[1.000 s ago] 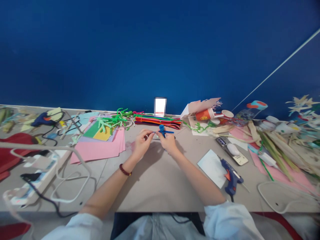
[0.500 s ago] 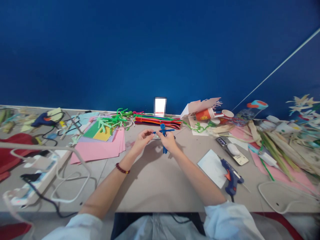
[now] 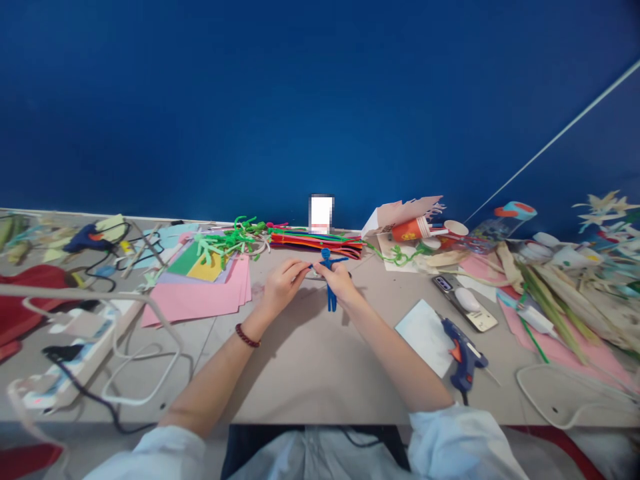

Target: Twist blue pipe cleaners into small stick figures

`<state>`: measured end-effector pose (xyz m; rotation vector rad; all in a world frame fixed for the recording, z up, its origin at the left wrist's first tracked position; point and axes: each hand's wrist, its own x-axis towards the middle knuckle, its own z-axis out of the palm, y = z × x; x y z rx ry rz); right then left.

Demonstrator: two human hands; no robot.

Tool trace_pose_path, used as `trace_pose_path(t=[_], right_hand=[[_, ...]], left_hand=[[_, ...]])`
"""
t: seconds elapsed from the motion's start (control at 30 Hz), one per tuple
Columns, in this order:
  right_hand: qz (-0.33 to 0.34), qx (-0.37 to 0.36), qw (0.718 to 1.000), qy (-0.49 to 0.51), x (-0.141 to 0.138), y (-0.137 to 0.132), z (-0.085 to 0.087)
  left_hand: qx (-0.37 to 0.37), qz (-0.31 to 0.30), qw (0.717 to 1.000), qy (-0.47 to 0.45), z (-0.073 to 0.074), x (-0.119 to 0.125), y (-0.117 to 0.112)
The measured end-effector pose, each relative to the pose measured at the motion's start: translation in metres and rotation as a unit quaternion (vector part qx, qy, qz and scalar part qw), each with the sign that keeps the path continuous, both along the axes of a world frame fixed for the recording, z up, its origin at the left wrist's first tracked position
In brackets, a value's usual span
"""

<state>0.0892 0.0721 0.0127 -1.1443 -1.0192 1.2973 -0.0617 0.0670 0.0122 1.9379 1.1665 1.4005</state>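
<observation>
Blue fuzzy-wire figure [image 3: 330, 287] is up between both hands over the middle of the table [image 3: 320, 380], just on the near side of a coloured fuzzy-wire bundle [image 3: 315, 243]. Round head on top, one arm sticking out to the right, two legs hanging down.

Right hand [image 3: 341, 280]: pinching the figure at the chest, thumb across the front. Left hand [image 3: 284, 281]: thumb and fingertips pressed together on the end of the figure's other arm; exact contact too small to tell. Bracelet [image 3: 248, 336] on the left wrist.

Left side: pink paper [image 3: 195, 300] with green and yellow sheets on top, green twisted wires [image 3: 240, 237] behind, power strip [image 3: 80, 353] nearer. Right side: glue gun [image 3: 466, 357] overlapping the edge of a white sheet [image 3: 424, 337], phone [image 3: 483, 318] farther back with a white rounded thing on it, red paper cup [image 3: 413, 229] tipped over at the back.
</observation>
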Motion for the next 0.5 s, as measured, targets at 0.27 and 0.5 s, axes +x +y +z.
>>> trace_pose_path(t=[0.27,0.5], right_hand=[[-0.020,0.099,0.990,-0.098,-0.0014,-0.0028,0.0002],[-0.056,0.253,0.931,-0.256,0.0022,-0.0083,0.0042]], left_hand=[[-0.068,-0.009,0.993,-0.100,0.0098,0.0056,-0.0076],[-0.196,-0.047,0.952,-0.231,0.0067,0.0094,0.0005]])
